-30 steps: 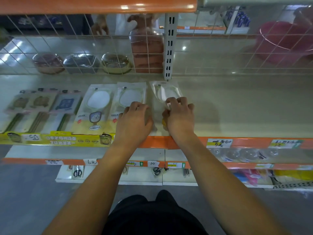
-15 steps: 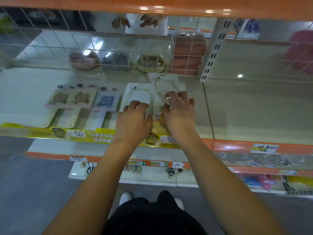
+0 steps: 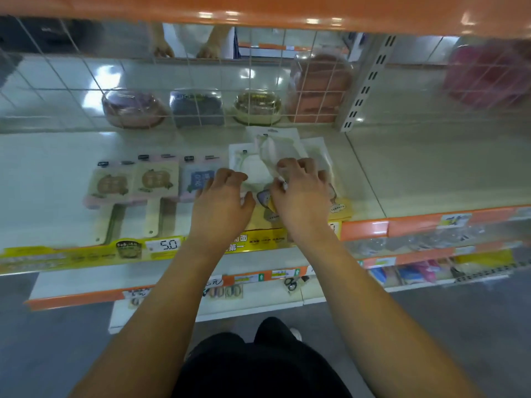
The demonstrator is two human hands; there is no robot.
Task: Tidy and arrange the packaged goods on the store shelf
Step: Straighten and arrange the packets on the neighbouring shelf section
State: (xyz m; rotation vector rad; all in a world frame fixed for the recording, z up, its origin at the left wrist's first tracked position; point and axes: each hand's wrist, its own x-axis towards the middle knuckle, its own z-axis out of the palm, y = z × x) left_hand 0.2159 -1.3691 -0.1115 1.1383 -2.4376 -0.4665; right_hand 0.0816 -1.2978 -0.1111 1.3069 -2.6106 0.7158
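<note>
Packets [image 3: 253, 168] lie on cream shelf [image 3: 425, 170]; right fingers [image 3: 293, 165] pinch one, left [image 3: 230, 176] curled.

1. The shelf [image 3: 431, 173] lies bare to the right of the white packets [image 3: 287, 150], giving open passage.
2. Left of them, flat carded packs [image 3: 135, 179] fill the front (bare surface beyond them).
3. A wire grid [image 3: 201, 90] closes the back.
4. The orange shelf edge [image 3: 287, 12] overhangs, limiting height.
</note>
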